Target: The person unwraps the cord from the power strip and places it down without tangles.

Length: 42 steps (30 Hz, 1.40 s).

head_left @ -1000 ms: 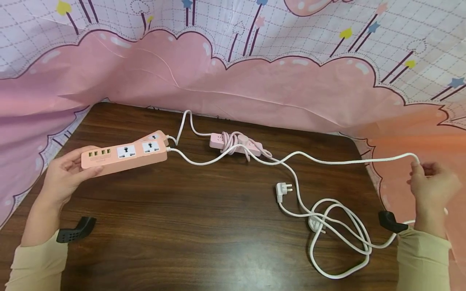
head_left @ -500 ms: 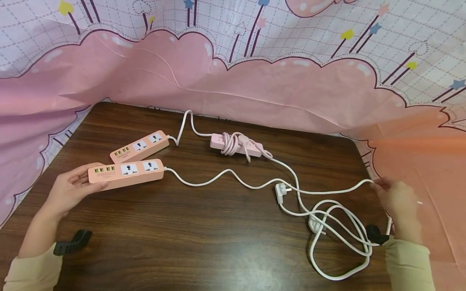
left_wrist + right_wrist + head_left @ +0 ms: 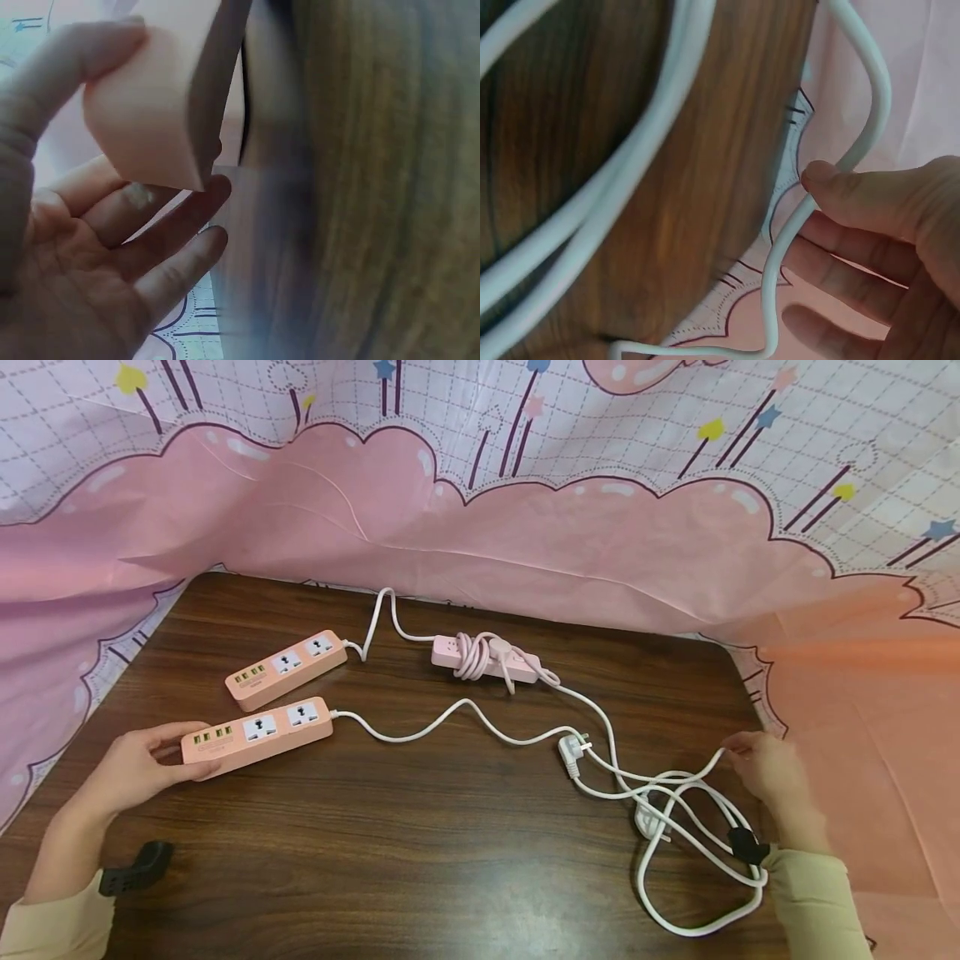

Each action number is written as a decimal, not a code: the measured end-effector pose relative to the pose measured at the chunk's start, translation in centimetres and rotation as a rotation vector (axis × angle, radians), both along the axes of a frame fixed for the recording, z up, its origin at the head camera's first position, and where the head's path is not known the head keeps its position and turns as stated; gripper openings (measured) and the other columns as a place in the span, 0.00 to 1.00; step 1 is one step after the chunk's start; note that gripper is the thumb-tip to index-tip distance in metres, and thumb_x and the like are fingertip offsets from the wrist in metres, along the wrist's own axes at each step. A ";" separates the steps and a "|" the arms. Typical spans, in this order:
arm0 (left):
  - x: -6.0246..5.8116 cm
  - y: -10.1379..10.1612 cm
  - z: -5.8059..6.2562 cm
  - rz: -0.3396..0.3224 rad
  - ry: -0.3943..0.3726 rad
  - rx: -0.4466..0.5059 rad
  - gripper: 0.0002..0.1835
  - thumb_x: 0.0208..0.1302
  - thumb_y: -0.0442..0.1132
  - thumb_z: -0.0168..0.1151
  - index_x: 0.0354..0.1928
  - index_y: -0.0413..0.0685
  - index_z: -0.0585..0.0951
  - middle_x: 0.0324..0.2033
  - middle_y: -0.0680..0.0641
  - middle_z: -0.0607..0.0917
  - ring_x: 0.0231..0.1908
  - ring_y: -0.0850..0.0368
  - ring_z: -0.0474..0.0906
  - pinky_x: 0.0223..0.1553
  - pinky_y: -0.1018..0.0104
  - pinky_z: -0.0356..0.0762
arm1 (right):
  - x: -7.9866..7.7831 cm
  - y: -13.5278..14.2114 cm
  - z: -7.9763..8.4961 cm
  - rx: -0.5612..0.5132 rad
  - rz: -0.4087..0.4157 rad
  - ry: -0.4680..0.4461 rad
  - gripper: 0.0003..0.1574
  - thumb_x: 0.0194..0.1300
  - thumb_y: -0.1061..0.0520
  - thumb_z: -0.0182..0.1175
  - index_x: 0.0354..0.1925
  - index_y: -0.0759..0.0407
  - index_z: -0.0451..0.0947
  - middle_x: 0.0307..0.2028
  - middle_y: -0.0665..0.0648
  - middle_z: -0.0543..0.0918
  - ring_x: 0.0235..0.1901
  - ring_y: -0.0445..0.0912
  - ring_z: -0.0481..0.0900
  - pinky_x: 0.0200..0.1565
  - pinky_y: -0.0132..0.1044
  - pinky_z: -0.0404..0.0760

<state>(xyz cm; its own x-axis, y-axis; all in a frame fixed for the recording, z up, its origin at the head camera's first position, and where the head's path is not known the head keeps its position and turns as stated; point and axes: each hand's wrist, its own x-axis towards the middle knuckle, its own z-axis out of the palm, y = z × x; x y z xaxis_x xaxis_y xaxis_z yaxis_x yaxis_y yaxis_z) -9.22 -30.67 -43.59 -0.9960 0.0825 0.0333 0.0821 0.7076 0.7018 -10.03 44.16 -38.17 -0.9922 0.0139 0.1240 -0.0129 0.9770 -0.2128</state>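
Observation:
My left hand (image 3: 142, 768) grips the near end of a peach power strip (image 3: 258, 737), thumb along the front side and fingers behind. In the left wrist view the end of that strip (image 3: 150, 97) sits between thumb and fingers, its lower edge tilted. From the strip's far end a white cord (image 3: 420, 737) runs right across the table. My right hand (image 3: 772, 777) pinches this cord near the table's right edge. The right wrist view shows the cord (image 3: 780, 247) passing between thumb and index finger.
A second peach power strip (image 3: 287, 668) lies just behind the held one. A pink power strip (image 3: 487, 658) wrapped in its cord lies at the back middle. White plugs (image 3: 572, 753) and a coiled cord (image 3: 701, 933) lie at the right of the wooden table (image 3: 375, 860).
My left hand has brought the power strip down toward me, away from the second strip. My right hand has moved left and down with the cord, which now hangs slacker.

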 end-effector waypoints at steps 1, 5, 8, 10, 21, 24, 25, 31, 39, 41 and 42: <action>0.0 0.0 0.0 -0.005 -0.006 -0.049 0.32 0.46 0.42 0.75 0.51 0.31 0.77 0.45 0.30 0.80 0.40 0.70 0.75 0.35 0.81 0.70 | 0.0 -0.1 -0.1 0.008 0.007 -0.015 0.07 0.54 0.64 0.59 0.32 0.67 0.80 0.28 0.67 0.83 0.30 0.64 0.79 0.27 0.52 0.73; 0.0 0.2 0.0 -0.038 -0.021 -0.174 0.34 0.44 0.47 0.76 0.50 0.31 0.77 0.45 0.24 0.78 0.45 0.32 0.75 0.41 0.50 0.72 | -0.2 -0.4 -0.4 0.007 0.018 -0.072 0.10 0.55 0.64 0.57 0.36 0.68 0.80 0.28 0.67 0.83 0.30 0.64 0.80 0.26 0.53 0.74; 0.0 0.3 -0.2 -0.056 -0.031 -0.225 0.36 0.42 0.48 0.76 0.50 0.30 0.77 0.45 0.24 0.77 0.46 0.25 0.71 0.41 0.36 0.68 | -0.3 -0.6 -0.6 0.005 0.025 -0.088 0.11 0.56 0.64 0.56 0.37 0.70 0.79 0.32 0.71 0.82 0.32 0.66 0.79 0.27 0.56 0.74; -0.1 0.3 -0.3 -0.062 -0.042 -0.249 0.37 0.42 0.49 0.76 0.50 0.29 0.76 0.45 0.23 0.77 0.46 0.25 0.70 0.42 0.34 0.67 | -0.3 -0.9 -0.7 0.006 0.027 -0.083 0.13 0.56 0.64 0.55 0.39 0.70 0.79 0.35 0.73 0.81 0.34 0.68 0.78 0.30 0.58 0.75; -0.3 1.1 0.6 -0.065 0.102 -0.249 0.33 0.44 0.47 0.75 0.48 0.30 0.77 0.42 0.26 0.79 0.42 0.28 0.74 0.40 0.42 0.71 | -0.3 -2.0 -1.0 -0.034 0.012 0.060 0.16 0.55 0.67 0.50 0.41 0.73 0.79 0.41 0.76 0.78 0.31 0.66 0.77 0.29 0.58 0.73; -0.4 1.9 1.1 -0.031 0.263 -0.184 0.23 0.45 0.39 0.74 0.43 0.33 0.81 0.34 0.33 0.84 0.35 0.48 0.81 0.36 0.65 0.74 | -0.5 -2.4 -0.9 -0.059 -0.006 0.136 0.15 0.57 0.67 0.50 0.40 0.72 0.80 0.39 0.76 0.79 0.26 0.62 0.75 0.27 0.57 0.71; -0.6 2.2 1.3 -0.025 0.295 -0.154 0.20 0.46 0.36 0.74 0.41 0.34 0.81 0.31 0.35 0.85 0.33 0.58 0.81 0.35 0.73 0.73 | -0.6 -2.6 -0.8 -0.066 -0.010 0.155 0.15 0.58 0.67 0.50 0.40 0.72 0.79 0.39 0.76 0.79 0.26 0.62 0.74 0.27 0.57 0.71; -1.8 4.5 2.2 -0.056 0.407 -0.010 0.13 0.44 0.25 0.71 0.36 0.33 0.83 0.26 0.38 0.85 0.30 0.88 0.70 0.31 0.89 0.68 | -1.0 -4.5 0.1 -0.116 -0.040 0.165 0.15 0.63 0.61 0.53 0.42 0.70 0.79 0.39 0.73 0.80 0.38 0.68 0.77 0.33 0.59 0.71; -3.6 7.7 3.1 -0.118 0.367 0.075 0.11 0.50 0.25 0.68 0.38 0.32 0.83 0.29 0.37 0.86 0.30 0.88 0.71 0.31 0.89 0.70 | -2.2 -8.0 1.0 -0.148 0.046 0.174 0.12 0.63 0.62 0.55 0.41 0.69 0.80 0.39 0.72 0.81 0.40 0.67 0.77 0.39 0.59 0.72; -4.1 8.5 3.3 -0.140 0.384 0.081 0.11 0.50 0.25 0.68 0.38 0.32 0.84 0.29 0.38 0.86 0.30 0.87 0.71 0.31 0.88 0.71 | -2.6 -8.9 1.1 -0.152 0.066 0.170 0.12 0.63 0.62 0.56 0.41 0.69 0.80 0.39 0.71 0.81 0.40 0.66 0.78 0.38 0.59 0.72; -4.3 9.0 3.5 -0.147 0.382 0.087 0.10 0.50 0.25 0.68 0.37 0.33 0.84 0.29 0.39 0.86 0.30 0.86 0.72 0.31 0.88 0.71 | -2.8 -9.4 1.1 -0.156 0.076 0.169 0.12 0.63 0.62 0.56 0.41 0.69 0.80 0.39 0.71 0.81 0.41 0.66 0.78 0.39 0.59 0.72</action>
<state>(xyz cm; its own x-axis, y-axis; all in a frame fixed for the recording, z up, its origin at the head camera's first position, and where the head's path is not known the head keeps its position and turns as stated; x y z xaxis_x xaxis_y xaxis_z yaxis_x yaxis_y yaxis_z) -13.57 -21.66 -40.13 -0.8885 0.2032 0.4114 0.4438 0.6083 0.6580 -12.83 34.78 -37.04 -0.9565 -0.0284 0.2903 -0.1335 0.9274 -0.3494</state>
